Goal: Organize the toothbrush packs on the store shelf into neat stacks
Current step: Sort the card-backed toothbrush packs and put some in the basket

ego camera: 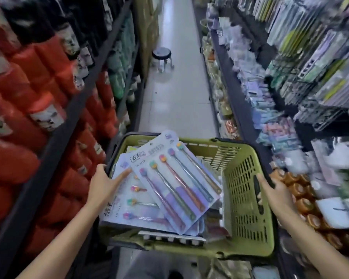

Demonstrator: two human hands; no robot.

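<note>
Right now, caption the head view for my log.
Both hands carry a green basket of toothbrush packs down a store aisle.

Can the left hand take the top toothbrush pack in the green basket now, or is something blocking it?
Probably yes. The left hand already lies at the basket's left rim, its fingers touching the packs, and the top toothbrush pack lies uncovered beside them. The right hand is at the opposite rim, out of the way.
</note>
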